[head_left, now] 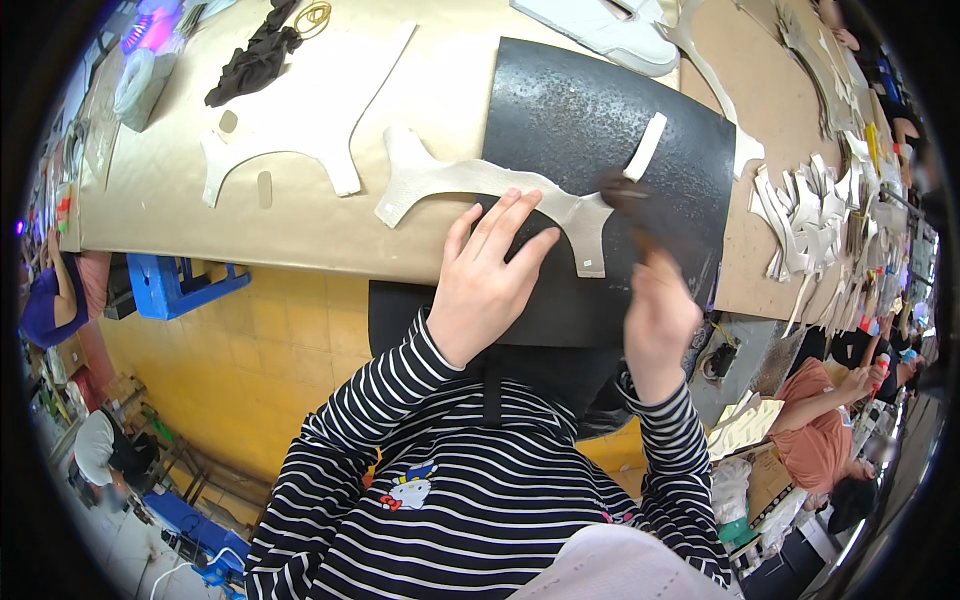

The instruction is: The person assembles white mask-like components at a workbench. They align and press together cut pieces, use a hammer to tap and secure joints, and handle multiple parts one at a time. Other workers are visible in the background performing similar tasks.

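Note:
A curved off-white leather-like cut piece (455, 177) lies partly on a black mat (610, 110) and partly on the tan table cover. My left hand (492, 270) rests over the piece, fingers spread and their tips on its near edge. To the right, my right hand (660, 318) is closed round the handle of what looks like a hammer (630, 195), smeared by motion. Its dark head is just above the mat, by the piece's right end. Whether the head touches the piece I cannot tell. A short white strip (646, 147) lies farther back on the mat.
Another pale cut piece (335, 140) lies left of the mat, with a crumpled black cloth (255, 68) beyond it. A white shoe-shaped part (610, 35) sits at the back. Many pale strips (810, 215) are piled at right. Co-workers sit farther off on both sides.

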{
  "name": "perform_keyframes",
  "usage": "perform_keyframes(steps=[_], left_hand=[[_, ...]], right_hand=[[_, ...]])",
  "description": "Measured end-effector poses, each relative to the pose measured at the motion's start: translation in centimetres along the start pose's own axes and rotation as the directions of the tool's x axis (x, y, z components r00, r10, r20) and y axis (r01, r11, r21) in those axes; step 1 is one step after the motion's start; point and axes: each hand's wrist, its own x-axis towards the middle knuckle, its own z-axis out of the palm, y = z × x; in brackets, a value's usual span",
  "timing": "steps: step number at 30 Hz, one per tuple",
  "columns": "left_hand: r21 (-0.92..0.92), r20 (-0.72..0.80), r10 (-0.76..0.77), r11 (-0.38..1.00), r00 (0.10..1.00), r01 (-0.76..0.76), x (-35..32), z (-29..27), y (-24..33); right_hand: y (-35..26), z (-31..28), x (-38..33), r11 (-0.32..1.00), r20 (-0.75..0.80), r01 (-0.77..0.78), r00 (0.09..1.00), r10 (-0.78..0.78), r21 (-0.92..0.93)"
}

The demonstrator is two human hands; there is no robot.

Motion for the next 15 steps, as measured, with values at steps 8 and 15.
perform_keyframes(steps=[8,15], left_hand=[[-0.128,-0.031,-0.063,0.99,0.998,0.059,-0.1,-0.1,-0.1],[-0.121,-0.054,-0.052,0.992,0.997,0.045,0.1,0.1,-0.3]], right_hand=[[-0.5,-0.6,-0.2,0.963,-0.198,-0.076,0.972,0.129,0.258],[-0.7,-1.0,-0.5,0.986,0.077,-0.168,0.983,0.168,-0.008]])
